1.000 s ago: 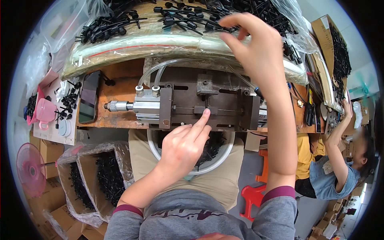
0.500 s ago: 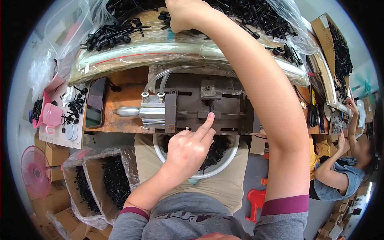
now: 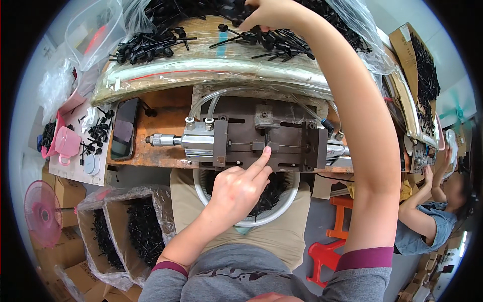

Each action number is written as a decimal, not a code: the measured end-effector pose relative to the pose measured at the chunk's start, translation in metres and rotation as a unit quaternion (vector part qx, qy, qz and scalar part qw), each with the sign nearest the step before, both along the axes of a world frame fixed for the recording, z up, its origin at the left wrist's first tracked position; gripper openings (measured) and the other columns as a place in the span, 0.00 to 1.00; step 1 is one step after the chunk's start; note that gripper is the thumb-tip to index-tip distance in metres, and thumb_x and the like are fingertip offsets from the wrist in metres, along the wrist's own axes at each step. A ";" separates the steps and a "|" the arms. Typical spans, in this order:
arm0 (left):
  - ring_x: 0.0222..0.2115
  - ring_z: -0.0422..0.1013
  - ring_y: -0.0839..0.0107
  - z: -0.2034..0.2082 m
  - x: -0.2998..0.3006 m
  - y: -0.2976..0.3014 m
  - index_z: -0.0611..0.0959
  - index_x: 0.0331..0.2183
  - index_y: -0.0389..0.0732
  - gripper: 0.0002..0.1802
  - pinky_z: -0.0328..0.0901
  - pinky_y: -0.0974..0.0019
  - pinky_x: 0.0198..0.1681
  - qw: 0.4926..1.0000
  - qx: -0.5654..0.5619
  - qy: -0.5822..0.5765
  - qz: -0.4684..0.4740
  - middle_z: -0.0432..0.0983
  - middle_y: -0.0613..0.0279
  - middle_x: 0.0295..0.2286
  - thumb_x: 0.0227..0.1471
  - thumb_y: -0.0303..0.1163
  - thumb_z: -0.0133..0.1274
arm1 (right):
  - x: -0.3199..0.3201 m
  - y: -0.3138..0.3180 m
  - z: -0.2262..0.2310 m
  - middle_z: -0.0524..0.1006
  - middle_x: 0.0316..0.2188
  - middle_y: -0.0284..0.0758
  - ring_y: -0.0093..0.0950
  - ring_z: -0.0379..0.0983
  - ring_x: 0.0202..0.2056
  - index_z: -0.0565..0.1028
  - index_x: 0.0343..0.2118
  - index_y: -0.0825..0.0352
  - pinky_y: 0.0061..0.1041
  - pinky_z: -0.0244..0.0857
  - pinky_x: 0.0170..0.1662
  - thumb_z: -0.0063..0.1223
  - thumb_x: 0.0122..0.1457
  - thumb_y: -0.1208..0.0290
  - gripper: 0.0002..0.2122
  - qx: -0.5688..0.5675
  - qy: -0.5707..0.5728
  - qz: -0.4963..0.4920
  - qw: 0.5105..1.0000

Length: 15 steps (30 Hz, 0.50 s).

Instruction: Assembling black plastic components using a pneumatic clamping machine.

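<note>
My left hand (image 3: 237, 192) reaches over a dark metal fixture (image 3: 241, 105), index finger stretched out and the other fingers curled. Its fingertip rests on a small dark block (image 3: 258, 146) in the fixture's middle, beside a thin black piece (image 3: 268, 135). My right hand (image 3: 276, 15) is at the top edge, over a pile of black stemmed plastic parts (image 3: 284, 41). Its thumb and forefinger are apart; the other fingers are partly hidden. Silver air cylinders stand at the fixture's left (image 3: 197, 142) and right (image 3: 336, 151).
A white-rimmed basket (image 3: 282, 217) of black parts sits between my legs. A phone (image 3: 125, 128) and pink container (image 3: 67, 142) lie left. Lined cartons (image 3: 105, 201) stand below them, near a pink fan (image 3: 44, 215). Red stools (image 3: 322, 259) and another person (image 3: 427, 221) are right.
My right hand has moved right, and the black parts beneath it are spread nearer the pile's front edge. My left fingertip stays at the block. The view has shifted slightly.
</note>
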<state>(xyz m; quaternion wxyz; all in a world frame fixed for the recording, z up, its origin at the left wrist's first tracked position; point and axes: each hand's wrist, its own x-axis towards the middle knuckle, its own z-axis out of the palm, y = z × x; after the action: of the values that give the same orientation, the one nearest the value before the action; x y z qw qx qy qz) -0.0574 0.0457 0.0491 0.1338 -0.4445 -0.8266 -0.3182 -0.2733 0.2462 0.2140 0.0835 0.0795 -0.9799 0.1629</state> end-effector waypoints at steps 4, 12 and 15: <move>0.18 0.71 0.67 0.008 0.010 -0.009 0.83 0.32 0.40 0.13 0.69 0.68 0.25 0.998 0.018 -0.034 -0.046 0.78 0.58 0.49 0.39 0.30 0.67 | 0.028 0.012 0.015 0.77 0.21 0.36 0.24 0.71 0.23 0.80 0.34 0.75 0.25 0.66 0.28 0.66 0.48 0.73 0.12 -0.187 -0.024 -0.032 0.982; 0.19 0.73 0.68 0.003 0.032 -0.025 0.85 0.32 0.42 0.14 0.69 0.70 0.25 0.983 0.006 -0.100 -0.153 0.76 0.59 0.51 0.41 0.35 0.66 | 0.048 0.039 0.019 0.73 0.21 0.30 0.18 0.67 0.22 0.76 0.32 0.73 0.18 0.60 0.24 0.67 0.54 0.72 0.11 -0.365 -0.011 -0.101 0.926; 0.20 0.74 0.68 -0.008 0.037 -0.029 0.85 0.34 0.43 0.15 0.70 0.70 0.26 0.980 -0.008 -0.107 -0.167 0.75 0.59 0.52 0.40 0.36 0.66 | 0.050 0.057 0.017 0.72 0.20 0.29 0.18 0.66 0.20 0.75 0.31 0.71 0.18 0.58 0.23 0.67 0.54 0.73 0.10 -0.445 0.019 -0.088 0.891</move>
<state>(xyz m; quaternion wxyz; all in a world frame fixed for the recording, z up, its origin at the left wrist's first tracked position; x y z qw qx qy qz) -0.0206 0.0172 0.0413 -0.0136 -0.5405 -0.7528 -0.3754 -0.2229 0.3035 0.2308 0.1427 -0.0491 -0.8058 0.5726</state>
